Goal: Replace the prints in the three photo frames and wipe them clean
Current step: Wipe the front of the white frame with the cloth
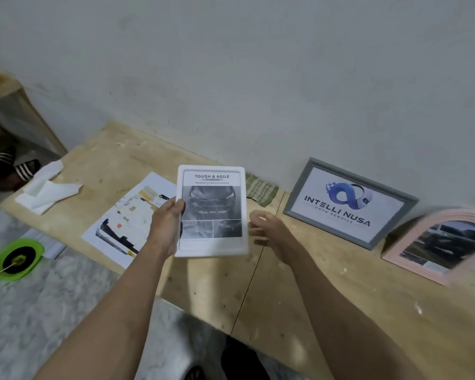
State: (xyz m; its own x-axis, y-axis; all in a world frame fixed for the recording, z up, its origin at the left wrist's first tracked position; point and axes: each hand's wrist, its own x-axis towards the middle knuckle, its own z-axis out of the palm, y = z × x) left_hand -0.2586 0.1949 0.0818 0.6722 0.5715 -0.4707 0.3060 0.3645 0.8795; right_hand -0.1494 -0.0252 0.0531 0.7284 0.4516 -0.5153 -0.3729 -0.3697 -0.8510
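The left hand gripped the white photo frame by its left edge; the right hand, blurred, hovered just right of it, fingers loosely curled, holding nothing.

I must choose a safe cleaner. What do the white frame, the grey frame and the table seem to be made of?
White frame: probably plastic, smooth, matt, rounded corners. Grey frame: painted wood or plastic, matt; the picture cannot settle which. Table: bare plywood, with visible grain, pale flecks and a seam between boards.

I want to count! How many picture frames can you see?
3: a white frame held in the left hand, a grey frame leaning on the wall, and a pink arched frame far right.
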